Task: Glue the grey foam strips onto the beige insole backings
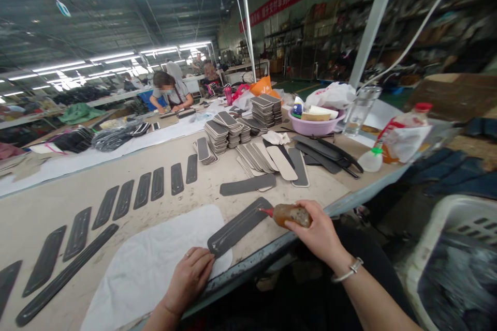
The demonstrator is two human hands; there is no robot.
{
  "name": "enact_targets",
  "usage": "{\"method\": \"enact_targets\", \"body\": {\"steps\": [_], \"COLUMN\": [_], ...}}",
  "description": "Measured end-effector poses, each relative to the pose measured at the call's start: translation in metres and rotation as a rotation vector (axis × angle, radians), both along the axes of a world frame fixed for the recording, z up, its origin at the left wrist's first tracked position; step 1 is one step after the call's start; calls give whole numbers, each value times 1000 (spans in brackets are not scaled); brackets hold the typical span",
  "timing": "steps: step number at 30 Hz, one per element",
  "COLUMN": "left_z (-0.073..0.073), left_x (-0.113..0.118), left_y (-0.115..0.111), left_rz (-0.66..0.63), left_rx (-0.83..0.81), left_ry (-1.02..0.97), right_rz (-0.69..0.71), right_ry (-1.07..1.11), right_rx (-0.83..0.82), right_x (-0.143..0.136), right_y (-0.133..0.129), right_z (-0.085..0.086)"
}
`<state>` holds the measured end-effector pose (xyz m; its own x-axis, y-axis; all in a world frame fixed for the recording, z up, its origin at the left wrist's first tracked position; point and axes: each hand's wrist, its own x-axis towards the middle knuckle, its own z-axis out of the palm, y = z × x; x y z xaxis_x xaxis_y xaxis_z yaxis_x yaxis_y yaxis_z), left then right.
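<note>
Dark grey, elongated panel with rounded ends (238,227), lying flat and diagonally on the desk (194,199), its nearer end over a white, round-cornered sheet (155,253). A glossy line runs along its upper face. The panel lies between the two bare hands. The left grip (193,271), with a ring on one finger, rests its fingertips at the nearer end; whether it pinches the edge cannot be told. The right grip (319,231), a bangle at the wrist, is closed around an amber, stained squeeze bottle with a red nozzle (293,215). The bottle is held nearly level, to the right of the panel, the nozzle tip at the panel's farther end; contact between the two cannot be distinguished.

To the left, similar dark, glossy panels (124,199) form a slanting row, with a long, narrow, dark strip (68,274) in front. Just beyond the central panel lies another grey panel (248,184); behind it are a fan of pale, flat pieces (256,159) and stacks of grey-faced, light-edged pieces (217,137). Farther right stand a lilac plastic basin (316,126) and a small, translucent bottle with a green cap (371,161). In the background, a co-worker (171,94) leans over the work surface.
</note>
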<state>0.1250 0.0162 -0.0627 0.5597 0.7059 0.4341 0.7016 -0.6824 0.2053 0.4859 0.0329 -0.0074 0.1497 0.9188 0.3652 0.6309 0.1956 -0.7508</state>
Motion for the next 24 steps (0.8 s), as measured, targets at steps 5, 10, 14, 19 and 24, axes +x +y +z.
{"method": "enact_targets", "body": {"steps": [5, 10, 14, 19, 24], "left_z": [0, 1, 3, 4, 1], "left_x": [0, 1, 2, 3, 1], "left_y": [1, 2, 2, 1, 0], "left_rz": [3, -18, -18, -18, -2], "left_rx": [-3, 12, 31, 29, 15], "left_ry": [9, 7, 0, 7, 14], "right_rz": [-79, -78, -100, -108, -70], "right_ry": [-42, -57, -71, -100, -106], "right_rx": [36, 32, 39, 7, -14], "right_x": [10, 5, 8, 13, 13], "right_y": [8, 12, 10, 2, -4], "right_z": [-10, -14, -11, -5, 0]}}
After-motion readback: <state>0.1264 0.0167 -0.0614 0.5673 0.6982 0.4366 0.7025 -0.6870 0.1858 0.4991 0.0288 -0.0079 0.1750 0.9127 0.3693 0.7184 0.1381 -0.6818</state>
